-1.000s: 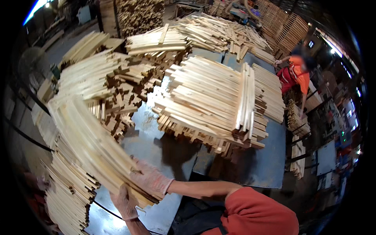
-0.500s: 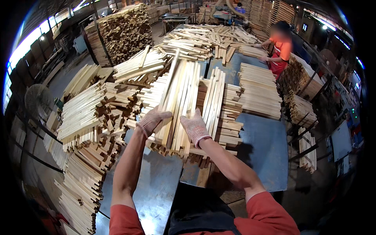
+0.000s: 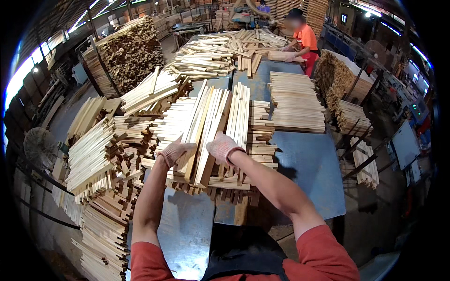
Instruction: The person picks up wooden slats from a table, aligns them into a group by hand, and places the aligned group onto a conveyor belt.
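Observation:
A bundle of pale wooden strips (image 3: 208, 122) lies lengthwise on top of a stack of crosswise strips (image 3: 174, 122). My left hand (image 3: 177, 152), in a pale knitted glove, grips the bundle's left side near its close end, thumb on top. From the right, my right hand (image 3: 224, 147), gloved the same way, presses on the bundle's side, with its thumb toward the strips. Fingers under and behind the wood are partly hidden. Just right of the bundle, another group of lengthwise strips (image 3: 239, 114) rests on the same stack.
Blue metal tabletops (image 3: 304, 164) carry the wood. A neat row of strips (image 3: 296, 103) lies to the right, and loose strips (image 3: 211, 51) are heaped at the far end. More stacks (image 3: 91, 154) stand left. A co-worker in orange (image 3: 305, 37) handles strips at the far right.
A strip that stuck up at the bundle's left now lies down among the others. My hands stay on the bundle's sides. The co-worker's hands have moved onto a small stack. The view has shifted.

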